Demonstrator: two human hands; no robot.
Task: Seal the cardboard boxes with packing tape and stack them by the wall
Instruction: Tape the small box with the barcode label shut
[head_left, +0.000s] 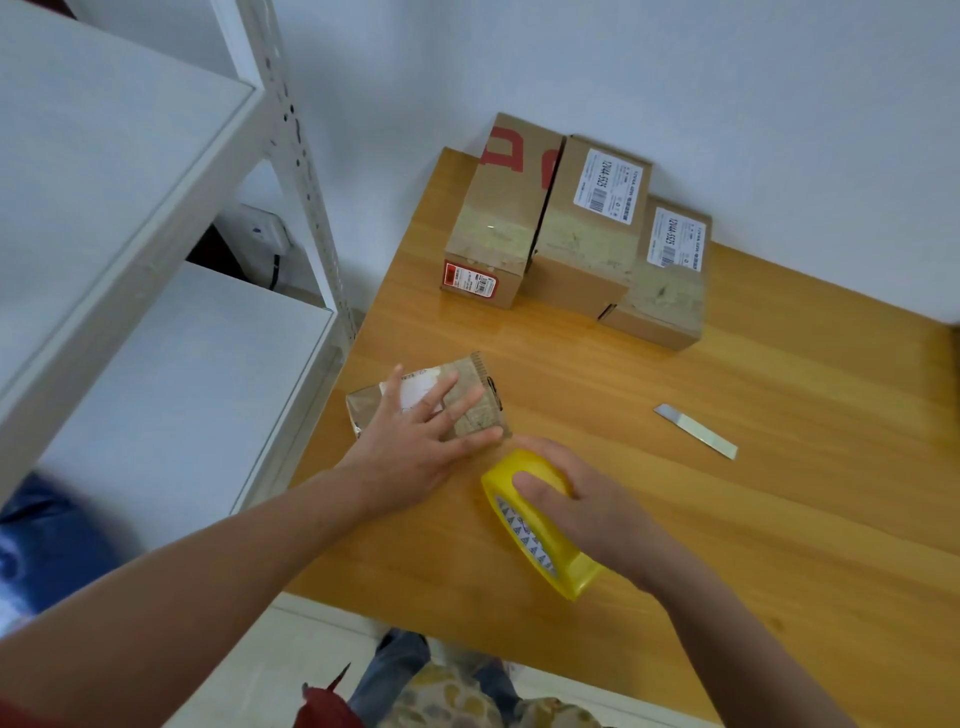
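A small cardboard box lies near the left edge of the wooden table. My left hand presses flat on its top with fingers spread. Just right of it, my right hand grips a yellow roll of packing tape standing on edge close to the box's near corner. Three taped boxes stand side by side against the wall: one with red print, a middle one and a right one, both with white labels.
A bare metal cutter blade lies on the table to the right of my hands. A white metal shelf unit stands close to the table's left edge. The white wall rises behind the boxes.
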